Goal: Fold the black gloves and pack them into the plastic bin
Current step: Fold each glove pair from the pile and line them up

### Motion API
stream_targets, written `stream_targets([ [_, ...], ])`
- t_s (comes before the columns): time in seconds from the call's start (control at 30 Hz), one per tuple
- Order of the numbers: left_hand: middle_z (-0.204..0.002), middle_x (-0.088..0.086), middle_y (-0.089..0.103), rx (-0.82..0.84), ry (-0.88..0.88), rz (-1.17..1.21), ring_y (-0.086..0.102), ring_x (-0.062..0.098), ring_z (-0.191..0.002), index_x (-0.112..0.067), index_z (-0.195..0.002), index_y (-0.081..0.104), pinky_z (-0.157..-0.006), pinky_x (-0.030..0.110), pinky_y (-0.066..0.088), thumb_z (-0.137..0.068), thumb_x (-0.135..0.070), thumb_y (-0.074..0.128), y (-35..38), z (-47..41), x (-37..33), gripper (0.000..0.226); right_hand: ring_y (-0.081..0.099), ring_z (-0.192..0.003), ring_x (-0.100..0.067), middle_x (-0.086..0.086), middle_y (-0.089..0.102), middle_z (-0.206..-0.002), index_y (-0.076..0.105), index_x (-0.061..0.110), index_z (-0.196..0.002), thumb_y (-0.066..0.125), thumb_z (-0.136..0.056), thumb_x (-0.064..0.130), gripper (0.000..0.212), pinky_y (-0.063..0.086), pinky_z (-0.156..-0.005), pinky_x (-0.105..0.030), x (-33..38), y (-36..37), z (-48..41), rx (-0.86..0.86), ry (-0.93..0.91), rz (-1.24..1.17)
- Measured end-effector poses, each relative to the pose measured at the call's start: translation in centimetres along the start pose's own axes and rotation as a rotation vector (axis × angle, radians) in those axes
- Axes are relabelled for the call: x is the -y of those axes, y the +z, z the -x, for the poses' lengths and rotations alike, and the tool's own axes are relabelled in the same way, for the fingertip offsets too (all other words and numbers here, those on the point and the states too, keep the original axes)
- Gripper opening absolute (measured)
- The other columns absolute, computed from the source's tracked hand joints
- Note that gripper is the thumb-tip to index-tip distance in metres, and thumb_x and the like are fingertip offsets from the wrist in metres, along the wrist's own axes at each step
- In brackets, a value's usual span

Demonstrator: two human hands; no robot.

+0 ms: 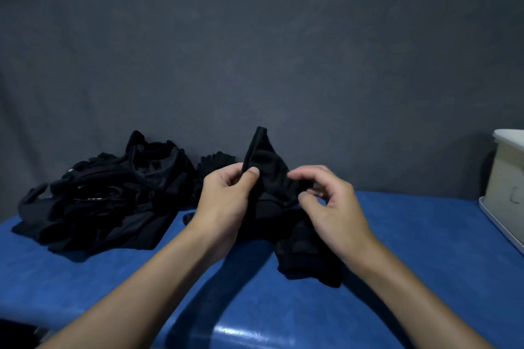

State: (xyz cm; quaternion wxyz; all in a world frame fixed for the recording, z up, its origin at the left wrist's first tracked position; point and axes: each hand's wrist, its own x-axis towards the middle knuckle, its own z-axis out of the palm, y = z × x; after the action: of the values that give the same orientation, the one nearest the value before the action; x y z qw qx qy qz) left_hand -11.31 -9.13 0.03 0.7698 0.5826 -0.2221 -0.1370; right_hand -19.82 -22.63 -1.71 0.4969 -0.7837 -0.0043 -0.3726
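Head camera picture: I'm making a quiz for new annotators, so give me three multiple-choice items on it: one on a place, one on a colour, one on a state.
1. Where is the white plastic bin relative to the pile of black fabric gloves?
A. Far to its right, at the picture's edge
B. On top of it
C. To its left

2. What colour is the table surface?
A. Red
B. White
C. Blue

3. What are the left hand and right hand doing?
A. Lying flat on the table
B. Holding up one black fabric glove between them
C. Reaching into the bin

Answers:
1 A: the bin sits at the right edge and the pile at the left.
2 C: the cover is plainly blue.
3 B: both hands pinch the raised glove.
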Motion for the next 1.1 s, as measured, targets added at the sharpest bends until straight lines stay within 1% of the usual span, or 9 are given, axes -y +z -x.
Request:
stream_targets([
  [0.13,-0.098,0.024,0.073,0.054,0.014,-0.017,0.071,0.039,-0.092,-0.002,-0.100,0.071,-0.086,0.048,0.058,-0.101,-0.013,0.051,-0.8,-0.2,0.0,0.022,0.048,-0.122,0.004,0.019,0.060,-0.121,0.060,0.036,-0.114,0.066,-0.087,0.011,0.037,0.034,-0.101,-0.011,-0.9,-0.5,-0.6,0.028,0.050,0.131],
  [0.2,-0.098,0.024,0.073,0.112,0.022,-0.059,0.071,0.036,-0.089,-0.004,-0.100,0.072,-0.085,0.047,0.058,-0.101,-0.014,0.051,-1.1,-0.1,0.0,0.023,0.051,-0.120,0.005,0.015,0.061,-0.121,0.058,0.033,-0.114,0.068,-0.087,0.013,0.035,0.039,-0.100,-0.015,-0.9,-0.7,-1.0,0.080,0.084,0.076],
  [0.33,-0.102,0.025,0.072,0.162,0.040,-0.087,0.070,0.032,-0.089,-0.004,-0.105,0.071,-0.088,0.047,0.055,-0.101,-0.013,0.051,-1.5,0.0,0.0,0.022,0.069,-0.087,-0.013,-0.008,0.071,-0.099,0.054,0.022,-0.109,0.063,-0.092,0.010,0.023,0.056,-0.078,-0.033,-0.7,-0.5,-1.5,0.207,0.211,-0.128],
  [0.47,-0.105,0.028,0.071,0.157,0.044,-0.108,0.068,0.033,-0.091,-0.002,-0.107,0.070,-0.090,0.048,0.053,-0.101,-0.012,0.051,-2.1,-0.1,0.0,0.022,0.065,-0.068,-0.022,-0.007,0.069,-0.077,0.052,0.013,-0.107,0.061,-0.093,0.005,0.019,0.055,-0.063,-0.035,-0.6,0.0,-1.5,0.220,0.260,-0.236],
  [0.67,-0.105,0.020,0.073,0.094,0.040,-0.160,0.070,0.031,-0.098,-0.004,-0.108,0.070,-0.094,0.047,0.055,-0.101,-0.016,0.053,-2.8,-0.4,0.2,0.022,0.061,-0.070,-0.019,-0.005,0.065,-0.081,0.053,0.016,-0.098,0.061,-0.088,-0.009,0.028,0.052,-0.066,-0.034,-1.3,0.7,-2.0,0.121,0.212,-0.299],
  [0.8,-0.091,-0.013,0.076,0.139,0.007,-0.370,0.070,0.001,-0.092,-0.026,-0.095,0.070,-0.082,0.016,0.055,-0.102,-0.031,0.050,-4.1,0.0,0.5,0.021,0.059,-0.082,-0.012,0.008,0.063,-0.089,0.062,0.024,-0.087,0.065,-0.084,-0.006,0.031,0.050,-0.073,-0.029,-1.7,1.0,-2.3,0.008,0.086,-0.141],
  [0.83,-0.093,-0.017,0.075,0.163,-0.014,-0.429,0.068,-0.002,-0.094,-0.030,-0.095,0.069,-0.085,0.015,0.052,-0.102,-0.035,0.047,-4.6,0.0,0.7,0.023,0.061,-0.085,-0.009,0.011,0.065,-0.090,0.065,0.026,-0.086,0.066,-0.084,-0.005,0.032,0.050,-0.076,-0.027,-1.7,1.0,-2.4,-0.024,0.066,-0.120],
  [0.93,-0.113,-0.010,0.071,0.219,-0.081,-0.578,0.062,0.004,-0.112,-0.038,-0.109,0.063,-0.100,0.024,0.045,-0.102,-0.043,0.040,-5.5,0.0,1.5,0.024,0.065,-0.094,-0.007,0.011,0.071,-0.094,0.069,0.027,-0.090,0.067,-0.085,-0.003,0.030,0.051,-0.083,-0.027,-1.6,0.8,-2.6,-0.118,0.043,-0.085],
  [1.1,-0.118,-0.016,0.065,0.193,0.011,-0.709,0.057,-0.009,-0.109,-0.037,-0.124,0.056,-0.093,0.013,0.042,-0.102,-0.041,0.044,-5.7,0.2,1.5,0.025,0.068,-0.077,-0.003,0.004,0.072,-0.097,0.070,0.022,-0.099,0.065,-0.086,-0.005,0.030,0.053,-0.066,-0.017,-1.1,0.2,-2.7,-0.152,0.121,-0.180],
])
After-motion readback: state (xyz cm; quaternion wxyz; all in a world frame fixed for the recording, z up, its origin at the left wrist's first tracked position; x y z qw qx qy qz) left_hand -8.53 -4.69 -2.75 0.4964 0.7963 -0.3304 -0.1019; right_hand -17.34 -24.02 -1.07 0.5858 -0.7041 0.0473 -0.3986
